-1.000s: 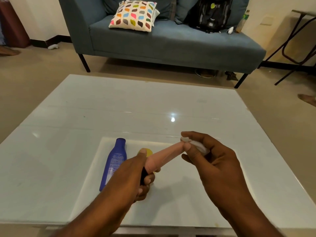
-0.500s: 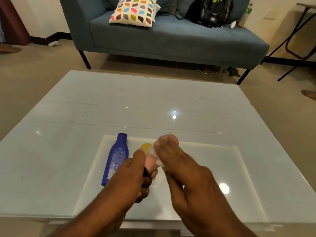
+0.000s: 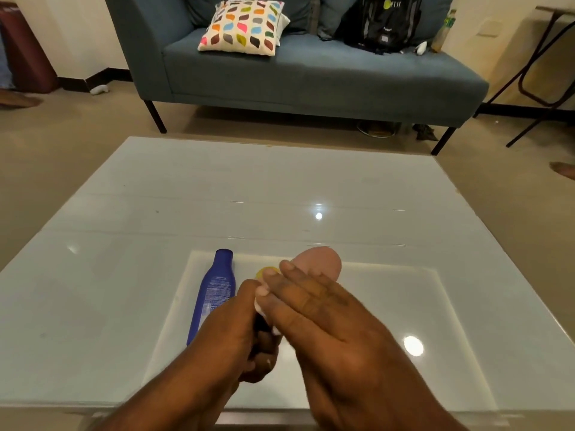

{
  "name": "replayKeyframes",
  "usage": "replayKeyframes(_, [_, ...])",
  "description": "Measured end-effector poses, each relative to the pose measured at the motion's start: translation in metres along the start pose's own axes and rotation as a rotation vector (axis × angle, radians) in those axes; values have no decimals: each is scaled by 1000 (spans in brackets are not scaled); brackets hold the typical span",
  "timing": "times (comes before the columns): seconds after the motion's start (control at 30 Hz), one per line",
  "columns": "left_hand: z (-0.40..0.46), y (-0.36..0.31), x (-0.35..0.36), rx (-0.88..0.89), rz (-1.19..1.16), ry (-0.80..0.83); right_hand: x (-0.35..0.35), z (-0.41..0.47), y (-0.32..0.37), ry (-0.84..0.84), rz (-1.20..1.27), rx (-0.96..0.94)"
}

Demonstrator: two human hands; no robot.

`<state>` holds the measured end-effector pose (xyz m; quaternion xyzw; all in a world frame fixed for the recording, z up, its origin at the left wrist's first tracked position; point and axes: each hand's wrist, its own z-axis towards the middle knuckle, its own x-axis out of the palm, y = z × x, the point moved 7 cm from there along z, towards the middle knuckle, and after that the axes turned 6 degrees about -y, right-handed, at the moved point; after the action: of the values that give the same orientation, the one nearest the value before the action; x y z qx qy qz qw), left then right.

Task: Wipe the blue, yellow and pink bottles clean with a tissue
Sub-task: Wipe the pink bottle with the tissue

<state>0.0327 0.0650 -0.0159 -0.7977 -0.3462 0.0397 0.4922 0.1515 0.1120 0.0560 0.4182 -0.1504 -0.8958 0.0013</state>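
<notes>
Over the white worktop (image 3: 124, 306), the left hand (image 3: 230, 334) is gripping the pink bottle (image 3: 317, 262); the right hand (image 3: 326, 312), fingers straight, is pressing the tissue (image 3: 259, 304) against it, just beyond that grip.

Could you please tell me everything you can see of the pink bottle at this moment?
The pink bottle is a smooth, matte, plastic-looking bottle held above the table, its rounded end pointing away from the camera. The left hand grips its near, dark end; the right hand lies over its body, pressing a white tissue against it. Most of it is hidden.
</notes>
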Motion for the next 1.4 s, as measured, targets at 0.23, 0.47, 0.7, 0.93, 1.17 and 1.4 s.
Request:
replayKeyframes(0.23, [-10,2,17,-242,-153,148,-21,-3,-39,-131,-7,274])
replayKeyframes(0.47, [-6,4,7,-95,-48,-11,-2,3,16,-55,-50,-93])
replayKeyframes(0.7, [-15,0,16,-244,-56,152,-26,2,-31,-109,-59,223])
replayKeyframes(0.93, [-9,4,8,-160,-90,-33,-2,5,8,-30,-105,-36])
replayKeyframes(1.17, [-12,-1,16,-199,-19,117,-17,-2,-33,-95,-76,258])
replayKeyframes(1.4, [-10,-6,11,-96,77,21,-2,5,-10,4,-62,50])
